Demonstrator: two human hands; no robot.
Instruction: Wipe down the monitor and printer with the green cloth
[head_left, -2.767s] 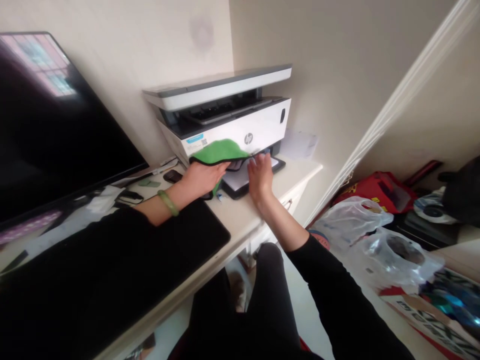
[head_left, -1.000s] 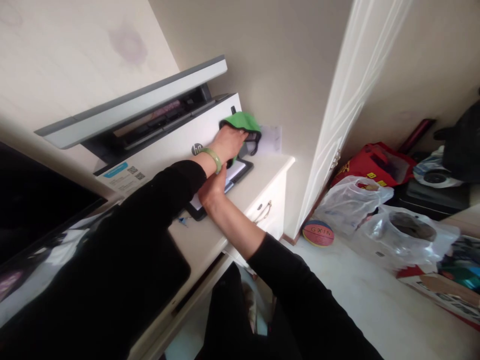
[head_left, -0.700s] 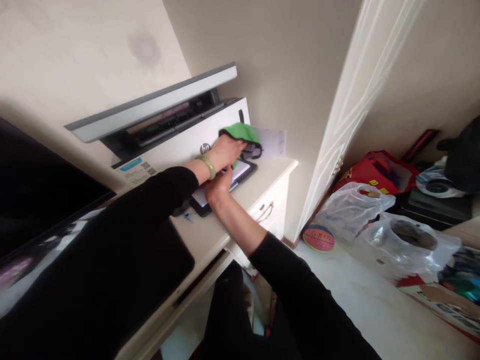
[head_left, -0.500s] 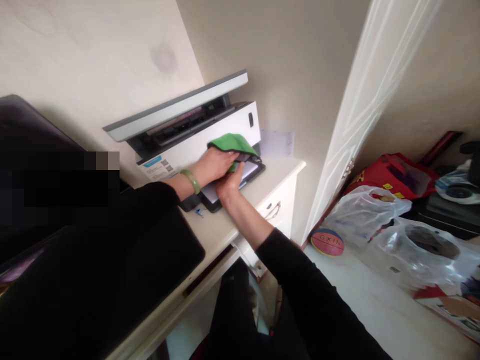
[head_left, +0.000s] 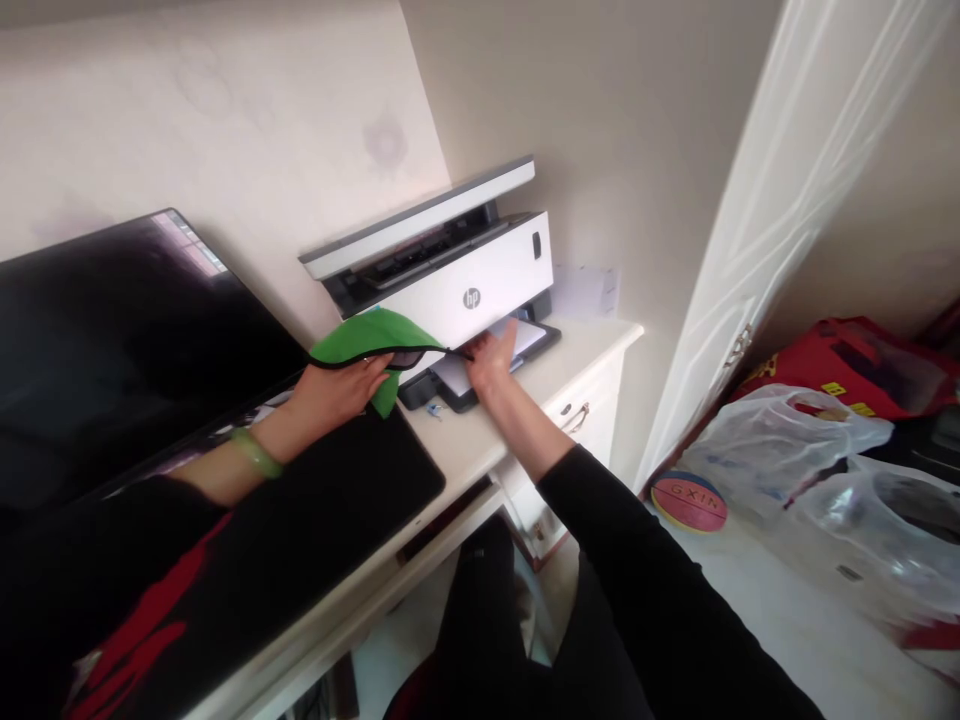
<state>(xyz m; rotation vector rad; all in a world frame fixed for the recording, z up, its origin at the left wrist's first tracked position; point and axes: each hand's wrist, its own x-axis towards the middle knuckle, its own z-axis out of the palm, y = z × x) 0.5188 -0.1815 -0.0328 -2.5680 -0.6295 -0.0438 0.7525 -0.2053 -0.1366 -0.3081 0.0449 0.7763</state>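
Left hand [head_left: 335, 388] is clamped on the green cloth [head_left: 367, 333], fingers closed over its lower edge, holding it up against the front left corner of the printer [head_left: 487, 275] at the desk's [head_left: 461, 445] back right corner. Right hand [head_left: 489, 355] lies on the paper tray [head_left: 546, 340], fingers spread and, as far as this angle shows, gripping nothing.

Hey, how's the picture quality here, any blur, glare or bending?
Head view: soft, even daylight; the door at right is washed bright; the wide lens bows its edges; the dark monitor carries a faint pink reflection; the green cloth and printer look fairly sharp, the frame's corners smeared.
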